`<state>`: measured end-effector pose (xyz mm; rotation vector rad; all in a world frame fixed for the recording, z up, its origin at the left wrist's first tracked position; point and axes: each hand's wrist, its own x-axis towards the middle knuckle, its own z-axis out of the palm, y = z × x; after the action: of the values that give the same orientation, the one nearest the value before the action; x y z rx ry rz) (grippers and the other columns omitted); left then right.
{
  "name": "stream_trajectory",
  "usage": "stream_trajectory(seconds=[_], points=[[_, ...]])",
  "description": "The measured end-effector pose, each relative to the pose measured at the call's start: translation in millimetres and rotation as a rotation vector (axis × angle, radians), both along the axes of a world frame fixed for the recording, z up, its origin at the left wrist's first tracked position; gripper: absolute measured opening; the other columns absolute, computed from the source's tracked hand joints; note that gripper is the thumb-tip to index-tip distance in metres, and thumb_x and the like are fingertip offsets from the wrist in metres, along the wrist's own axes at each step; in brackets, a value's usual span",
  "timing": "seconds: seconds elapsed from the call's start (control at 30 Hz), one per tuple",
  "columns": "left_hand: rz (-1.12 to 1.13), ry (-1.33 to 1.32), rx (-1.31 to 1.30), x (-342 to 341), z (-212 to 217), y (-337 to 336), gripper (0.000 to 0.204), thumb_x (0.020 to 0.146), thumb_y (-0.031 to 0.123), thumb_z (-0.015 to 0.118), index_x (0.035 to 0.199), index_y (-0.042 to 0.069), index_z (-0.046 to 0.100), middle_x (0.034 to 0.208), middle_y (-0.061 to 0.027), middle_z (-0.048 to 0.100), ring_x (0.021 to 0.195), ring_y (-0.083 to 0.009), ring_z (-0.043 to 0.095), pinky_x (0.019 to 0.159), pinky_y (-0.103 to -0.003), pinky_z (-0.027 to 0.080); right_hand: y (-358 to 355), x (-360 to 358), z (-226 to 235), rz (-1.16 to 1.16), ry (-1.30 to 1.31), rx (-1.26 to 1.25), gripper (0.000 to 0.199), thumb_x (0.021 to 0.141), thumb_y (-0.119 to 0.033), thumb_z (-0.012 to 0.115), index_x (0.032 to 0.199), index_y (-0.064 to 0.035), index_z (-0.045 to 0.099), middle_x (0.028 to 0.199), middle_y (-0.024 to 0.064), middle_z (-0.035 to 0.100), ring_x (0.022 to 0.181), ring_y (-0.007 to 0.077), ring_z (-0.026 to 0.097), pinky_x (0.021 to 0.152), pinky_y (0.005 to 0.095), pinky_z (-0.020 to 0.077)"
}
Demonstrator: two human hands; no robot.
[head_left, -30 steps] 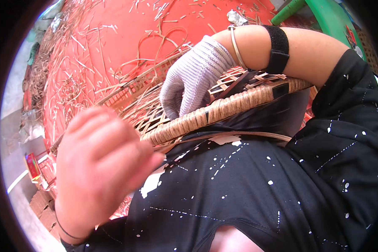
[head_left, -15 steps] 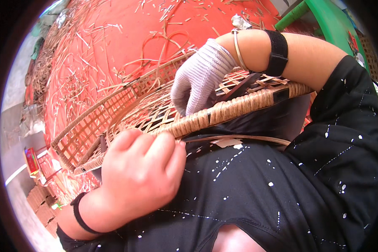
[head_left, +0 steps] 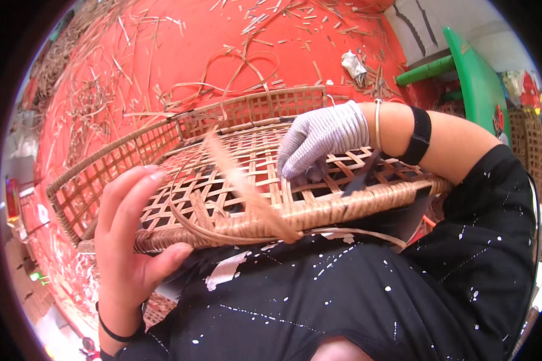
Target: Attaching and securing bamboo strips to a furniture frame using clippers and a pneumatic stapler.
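Observation:
A shallow woven cane basket (head_left: 373,197) lies across my lap, its near rim wrapped tightly with cane. My right hand (head_left: 325,141), in a pale knitted glove, is over the lattice with its fingers pinched together. A light cane strip (head_left: 286,194) runs from those fingertips to the near rim. Bare and open, my left hand (head_left: 126,231) is at the basket's near left corner, fingers and thumb apart. Between the hands a loose cane strip (head_left: 238,180), blurred by motion, sticks up from the rim. Near the gloved hand a dark narrow piece (head_left: 361,174) crosses the lattice.
Cut cane bits and long curled strips (head_left: 241,66) litter the red floor (head_left: 186,48). Farther right are a crumpled white item (head_left: 353,66) and a green stool-like piece (head_left: 473,90). Scraps of pale material (head_left: 226,269) lie on my black clothing.
My left hand has let go of the near rim, moved left and opened. A loose strip now swings above the rim. The gloved hand has shifted slightly right, and the basket's lattice is more exposed.

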<state>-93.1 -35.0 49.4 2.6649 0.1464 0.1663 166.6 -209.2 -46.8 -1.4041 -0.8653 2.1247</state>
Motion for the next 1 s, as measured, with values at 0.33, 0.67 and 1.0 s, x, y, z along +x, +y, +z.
stream_trajectory(seconds=[0.33,0.67,1.0], points=[[-0.132,-0.001,0.014,-11,-25,19,0.053,0.067,0.046,0.077,0.088,0.0,0.064,0.057,-0.0036,0.047,0.047,-0.0188,0.05,0.043,-0.031,0.037,59,-6,-55,0.183,-0.911,0.069,0.023,0.072,-0.025,0.07,0.083,-0.0051,0.072,0.071,0.0101,0.068,0.064,0.0191,0.064,0.064,0.0317,0.0513],[-0.125,0.018,-0.02,-17,-23,21,0.048,0.074,0.047,0.069,0.087,0.001,0.066,0.059,-0.0015,0.055,0.047,-0.0162,0.051,0.046,-0.028,0.036,43,-31,-98,0.111,-1.134,0.596,0.013,0.071,-0.013,0.069,0.077,-0.0055,0.06,0.078,0.0124,0.059,0.074,0.0329,0.06,0.068,0.039,0.0498],[-0.141,-0.025,-0.018,-20,-27,22,0.046,0.08,0.046,0.066,0.088,0.001,0.065,0.066,-0.0028,0.06,0.052,-0.0162,0.055,0.046,-0.027,0.037,37,-8,-113,0.134,-0.844,0.193,0.03,0.076,-0.02,0.071,0.098,-0.0031,0.059,0.087,0.0125,0.063,0.081,0.0211,0.06,0.074,0.032,0.0498]])
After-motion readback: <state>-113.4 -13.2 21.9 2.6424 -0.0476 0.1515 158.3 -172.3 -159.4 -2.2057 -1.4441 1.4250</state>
